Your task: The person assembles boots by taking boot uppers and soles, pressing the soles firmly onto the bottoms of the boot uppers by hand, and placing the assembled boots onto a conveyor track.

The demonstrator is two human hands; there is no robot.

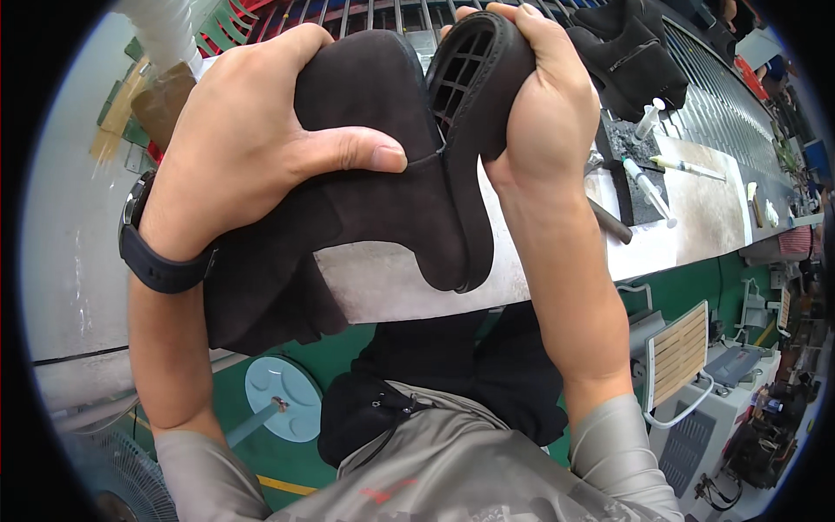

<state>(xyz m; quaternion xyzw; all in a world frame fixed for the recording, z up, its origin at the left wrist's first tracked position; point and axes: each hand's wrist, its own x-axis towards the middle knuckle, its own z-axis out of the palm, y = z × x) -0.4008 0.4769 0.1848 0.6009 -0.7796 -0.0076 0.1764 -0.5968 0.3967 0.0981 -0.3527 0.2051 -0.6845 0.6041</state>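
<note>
Both hands clamp a dark suede boot above the worktop. The left hand wraps the upper, thumb pressed across it toward 3 o'clock; the right hand squeezes the ribbed sole at 12 o'clock. To seat the sole well, I would keep even pressure along the seam. Syringes lie at 3 o'clock, another boot at 1 o'clock.

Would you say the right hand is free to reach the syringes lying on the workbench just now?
Probably not as things stand: the right hand grips the sole end of the dark suede boot, which the left hand also holds. The syringes lie uncovered on the workbench, so releasing the boot would open the way.
</note>
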